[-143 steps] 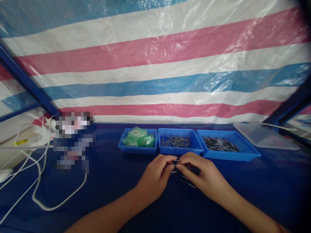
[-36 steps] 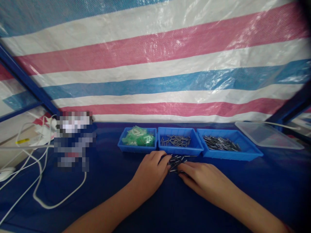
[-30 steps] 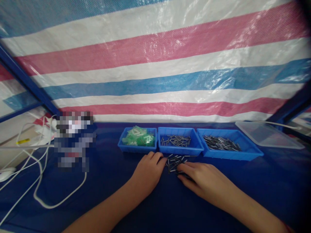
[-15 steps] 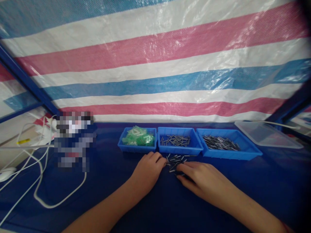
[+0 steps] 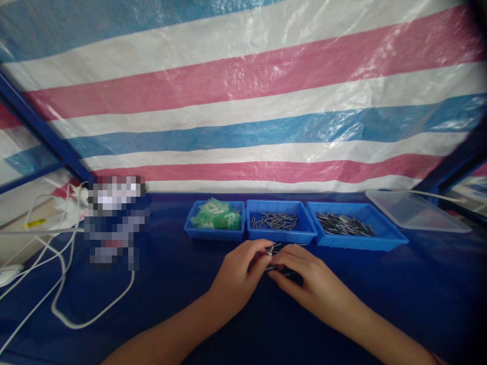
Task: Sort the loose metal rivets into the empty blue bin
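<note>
My left hand (image 5: 239, 271) is closed, with thumb and forefinger pinched on a short, light metal pin (image 5: 271, 250). Against those fingertips rests my right hand (image 5: 310, 274), its fingers curled; whatever it grips is too small and too hidden to make out. Beneath and behind both hands lies a loose pile of thin metal pins (image 5: 279, 248) on the blue table, mostly covered by my fingers. Just beyond stands a blue bin (image 5: 281, 235) with silvery pins scattered over its floor.
To its left is a blue bin (image 5: 215, 234) of small green plastic packets (image 5: 216, 215). On the right, another blue bin (image 5: 384, 238) holds darker metal pins (image 5: 344, 224). A clear plastic lid (image 5: 418, 210) lies behind it. White cables (image 5: 64, 314) loop across the table's left side.
My left hand has moved right and come together with my right hand over the pile, its fingers now pinching a pin. The right hand has shifted slightly left. The bins stay put.
</note>
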`<state>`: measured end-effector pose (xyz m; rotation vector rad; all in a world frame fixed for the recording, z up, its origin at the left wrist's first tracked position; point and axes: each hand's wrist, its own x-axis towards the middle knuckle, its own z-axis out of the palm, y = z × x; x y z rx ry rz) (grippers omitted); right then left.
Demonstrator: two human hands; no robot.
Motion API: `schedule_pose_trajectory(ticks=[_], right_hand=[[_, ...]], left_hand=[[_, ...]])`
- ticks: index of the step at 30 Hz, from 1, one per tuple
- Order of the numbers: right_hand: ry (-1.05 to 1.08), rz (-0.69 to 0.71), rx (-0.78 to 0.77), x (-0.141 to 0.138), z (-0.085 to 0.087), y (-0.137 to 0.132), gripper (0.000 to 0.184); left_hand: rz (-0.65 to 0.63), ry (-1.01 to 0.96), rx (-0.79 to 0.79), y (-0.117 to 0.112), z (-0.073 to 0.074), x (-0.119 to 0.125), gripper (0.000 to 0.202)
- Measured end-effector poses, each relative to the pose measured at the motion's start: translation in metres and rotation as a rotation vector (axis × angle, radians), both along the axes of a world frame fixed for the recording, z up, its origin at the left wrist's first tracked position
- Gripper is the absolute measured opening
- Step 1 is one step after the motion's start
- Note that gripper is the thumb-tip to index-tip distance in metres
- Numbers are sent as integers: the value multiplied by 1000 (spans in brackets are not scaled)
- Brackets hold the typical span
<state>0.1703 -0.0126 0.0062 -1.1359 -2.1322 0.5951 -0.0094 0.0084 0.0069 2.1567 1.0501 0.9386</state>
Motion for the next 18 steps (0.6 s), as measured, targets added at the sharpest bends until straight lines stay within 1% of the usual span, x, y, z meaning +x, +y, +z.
schedule_pose_trajectory(ticks=[2, 5, 8, 12, 15, 18], right_hand=[[63, -3, -22, -2, -1, 0, 13], [124, -20, -58, -4, -2, 0, 11], [194, -26, -92, -5, -1, 0, 10], [288, -33, -142, -5, 0, 0, 9], [308, -34, -164, -4, 0, 1, 11], [312, -47, -158, -1, 0, 2, 11]], left_hand=[[-42, -46, 9, -1, 0, 1, 29], [-107, -99, 41, -2, 1, 1, 28], [-91, -130, 41, -3, 1, 0, 23], [-41, -145, -16, -6, 1, 1, 19], [-55, -153, -16, -7, 1, 2, 15], [-92, -169, 34, -7, 2, 1, 15]])
